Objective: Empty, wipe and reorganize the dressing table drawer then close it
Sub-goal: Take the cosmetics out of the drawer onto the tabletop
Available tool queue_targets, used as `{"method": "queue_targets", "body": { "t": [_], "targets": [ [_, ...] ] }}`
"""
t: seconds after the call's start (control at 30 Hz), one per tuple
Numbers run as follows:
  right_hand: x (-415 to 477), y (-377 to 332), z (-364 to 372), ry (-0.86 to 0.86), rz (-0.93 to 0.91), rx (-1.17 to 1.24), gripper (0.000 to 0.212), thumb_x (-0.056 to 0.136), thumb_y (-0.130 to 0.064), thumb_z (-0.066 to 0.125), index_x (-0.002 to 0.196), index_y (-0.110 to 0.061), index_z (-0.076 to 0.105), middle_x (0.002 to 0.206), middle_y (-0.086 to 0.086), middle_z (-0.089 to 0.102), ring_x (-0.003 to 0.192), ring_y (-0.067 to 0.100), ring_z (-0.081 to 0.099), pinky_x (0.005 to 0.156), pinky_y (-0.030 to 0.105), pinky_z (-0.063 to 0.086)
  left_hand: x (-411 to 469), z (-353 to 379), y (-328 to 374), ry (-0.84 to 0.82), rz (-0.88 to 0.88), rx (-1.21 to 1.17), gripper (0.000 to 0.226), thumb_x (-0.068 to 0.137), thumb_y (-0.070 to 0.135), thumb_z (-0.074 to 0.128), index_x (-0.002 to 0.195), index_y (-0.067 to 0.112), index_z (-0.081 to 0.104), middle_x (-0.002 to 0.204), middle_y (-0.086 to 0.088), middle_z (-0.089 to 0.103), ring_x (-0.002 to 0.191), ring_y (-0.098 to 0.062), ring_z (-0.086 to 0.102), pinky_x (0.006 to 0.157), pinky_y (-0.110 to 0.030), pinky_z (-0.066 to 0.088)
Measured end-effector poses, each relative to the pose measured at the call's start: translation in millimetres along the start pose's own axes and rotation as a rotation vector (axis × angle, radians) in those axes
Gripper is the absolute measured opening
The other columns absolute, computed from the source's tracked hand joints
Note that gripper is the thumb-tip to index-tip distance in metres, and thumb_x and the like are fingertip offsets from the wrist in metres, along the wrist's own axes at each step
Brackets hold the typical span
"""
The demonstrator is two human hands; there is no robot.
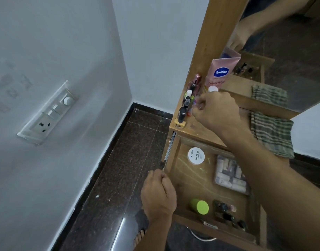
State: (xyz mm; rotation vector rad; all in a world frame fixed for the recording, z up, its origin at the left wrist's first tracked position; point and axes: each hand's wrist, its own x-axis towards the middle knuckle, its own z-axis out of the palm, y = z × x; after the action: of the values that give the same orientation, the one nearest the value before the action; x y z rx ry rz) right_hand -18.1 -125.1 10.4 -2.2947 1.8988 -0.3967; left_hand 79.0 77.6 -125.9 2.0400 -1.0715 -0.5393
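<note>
The wooden drawer (181,180) of the dressing table stands pulled open. Inside lie a white nail polish remover tub (196,155), a clear pack of small tubes (230,175), a lime-green capped container (200,206) and several dark nail polish bottles (226,212). My left hand (159,194) grips the drawer's left side wall. My right hand (216,110) is over the tabletop, fingers curled round small bottles beside the row of cosmetics (187,102). What exactly it pinches is partly hidden.
A pink Vaseline tube (221,71) leans against the mirror (291,51). A striped green cloth (269,133) lies on the tabletop at the right. The wall with a switchboard (48,115) is at the left, above dark tiled floor (128,160).
</note>
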Motion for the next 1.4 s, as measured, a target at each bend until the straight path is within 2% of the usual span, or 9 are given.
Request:
{"method": "queue_targets", "body": {
  "t": [0.13,0.37,0.8,0.9,1.0,1.1,1.17,1.27,1.4],
  "targets": [
    [3.6,-0.3,4.5,-0.019,0.000,-0.021,0.017,0.085,-0.029,0.063,0.094,-0.021,0.075,0.087,0.006,0.069,0.082,0.031,0.063,0.068,0.035,0.051,0.2,0.2,-0.2,-0.003,0.011,0.005,0.032,0.083,0.029,0.028,0.073,0.017,0.055,0.073,0.006,0.053,0.065,-0.018,0.052,0.057,-0.039,0.048],
    [6.3,1.0,4.7,-0.003,-0.015,-0.032,0.020,0.089,-0.028,0.064,0.101,-0.019,0.076,0.091,0.009,0.071,0.084,0.032,0.065,0.073,0.042,0.059,-0.3,2.5,-1.9,-0.003,0.026,0.009,0.029,0.084,0.030,0.028,0.072,0.019,0.053,0.071,0.007,0.051,0.063,-0.015,0.049,0.053,-0.036,0.045],
    [-17.2,17.9,0.3,0.100,-0.001,0.054,0.021,0.088,-0.035,0.066,0.100,-0.020,0.073,0.086,0.000,0.074,0.080,0.026,0.067,0.072,0.038,0.058,-1.8,2.4,-2.0,0.015,0.040,-0.002,0.030,0.084,0.028,0.030,0.073,0.019,0.056,0.071,0.007,0.052,0.062,-0.014,0.050,0.053,-0.033,0.043],
    [-56.8,22.1,-4.0,0.118,-0.043,0.147,0.014,0.086,-0.026,0.070,0.097,-0.022,0.077,0.086,-0.004,0.074,0.076,0.018,0.065,0.067,0.026,0.050,-1.5,1.8,-0.4,0.035,0.035,-0.020,0.034,0.083,0.029,0.029,0.074,0.018,0.060,0.074,0.007,0.055,0.064,-0.015,0.051,0.056,-0.030,0.039],
    [-105.0,26.0,12.6,-0.085,-0.144,0.210,0.013,0.085,-0.022,0.069,0.095,-0.025,0.077,0.090,-0.008,0.075,0.076,0.015,0.065,0.068,0.029,0.053,-0.1,-0.1,0.5,0.075,0.019,-0.083,0.034,0.080,0.027,0.030,0.074,0.018,0.062,0.074,0.008,0.057,0.065,-0.012,0.051,0.056,-0.023,0.034],
    [-140.5,32.1,39.7,-0.438,-0.252,0.081,0.014,0.083,-0.030,0.063,0.095,-0.025,0.069,0.095,-0.006,0.071,0.088,0.021,0.065,0.073,0.040,0.057,-0.8,-2.2,-1.2,0.111,0.027,-0.158,0.032,0.078,0.021,0.033,0.073,0.016,0.065,0.075,0.007,0.061,0.067,-0.010,0.053,0.058,-0.017,0.035],
    [-154.4,30.9,53.2,-0.583,-0.315,0.042,0.014,0.085,-0.033,0.063,0.094,-0.023,0.066,0.098,-0.004,0.068,0.094,0.023,0.063,0.074,0.037,0.054,-1.3,-2.8,-1.4,0.122,0.013,-0.170,0.031,0.078,0.015,0.036,0.074,0.015,0.066,0.076,0.007,0.062,0.068,-0.004,0.053,0.060,-0.013,0.034],
    [-166.8,26.5,63.6,-0.626,-0.361,0.087,0.016,0.084,-0.035,0.067,0.090,-0.021,0.066,0.097,-0.003,0.068,0.095,0.022,0.061,0.069,0.031,0.044,-2.1,-3.4,1.2,0.128,-0.003,-0.165,0.031,0.077,0.013,0.037,0.072,0.014,0.067,0.076,0.007,0.063,0.068,-0.004,0.052,0.061,-0.007,0.032],
    [-167.0,21.0,68.8,-0.634,-0.341,0.159,0.021,0.081,-0.041,0.071,0.089,-0.023,0.064,0.096,-0.007,0.066,0.094,0.018,0.059,0.065,0.027,0.035,-1.5,-3.5,0.1,0.144,0.004,-0.157,0.033,0.077,0.018,0.035,0.073,0.014,0.067,0.077,0.006,0.064,0.070,-0.010,0.052,0.060,-0.016,0.032]
  ]
}}
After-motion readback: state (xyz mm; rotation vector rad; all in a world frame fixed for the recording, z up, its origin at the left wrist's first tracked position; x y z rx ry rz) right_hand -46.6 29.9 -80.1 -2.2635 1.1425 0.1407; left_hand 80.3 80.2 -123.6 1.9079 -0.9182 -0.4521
